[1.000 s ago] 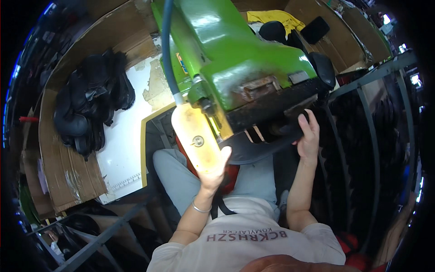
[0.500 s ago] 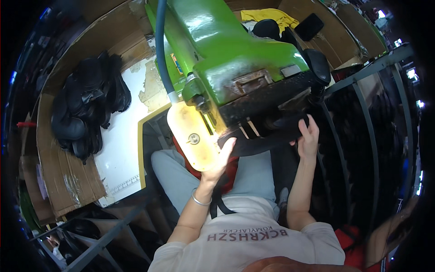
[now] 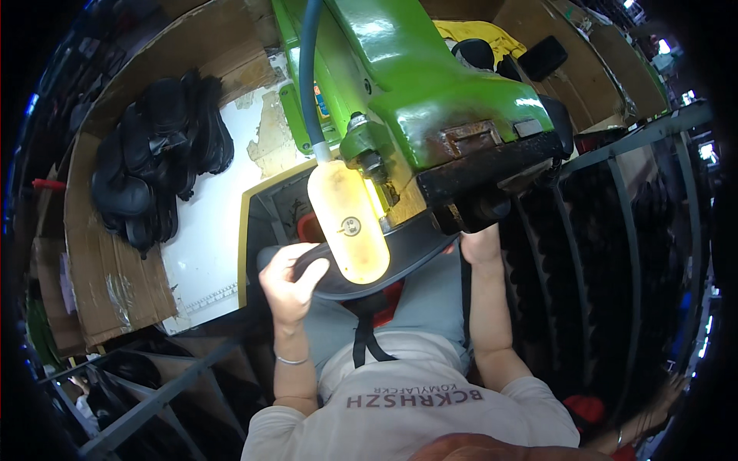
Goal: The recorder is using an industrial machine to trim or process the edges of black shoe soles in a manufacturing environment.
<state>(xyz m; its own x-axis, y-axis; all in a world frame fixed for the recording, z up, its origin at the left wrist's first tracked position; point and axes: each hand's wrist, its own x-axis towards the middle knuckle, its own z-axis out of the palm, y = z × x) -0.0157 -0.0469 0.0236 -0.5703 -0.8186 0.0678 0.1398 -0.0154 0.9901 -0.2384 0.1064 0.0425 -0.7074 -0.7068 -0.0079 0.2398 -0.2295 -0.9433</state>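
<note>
A dark, curved, flexible piece with a pale edge [image 3: 411, 260] lies under the head of a green machine [image 3: 469, 96], above my lap. My left hand [image 3: 289, 284] grips its left end, thumb on top and fingers behind. At its right end is my right hand [image 3: 481, 246], closed on the edge below the machine head, its fingertips partly hidden. A glowing yellow oval lamp [image 3: 347, 230] on a grey flexible neck hangs in front of the machine and covers part of the piece.
Black padded pieces [image 3: 157, 154] are heaped on a white tabletop [image 3: 204, 250] at left, beside cardboard walls [image 3: 111, 284]. Behind the machine lie a yellow cloth [image 3: 488, 37] and a black object [image 3: 543, 58]. A metal rack [image 3: 623, 200] with dark items stands at right.
The dark piece has swung leftward and its broad face now shows. My left hand has moved left, out from beside the lamp; my right hand has moved left, close under the machine head.
</note>
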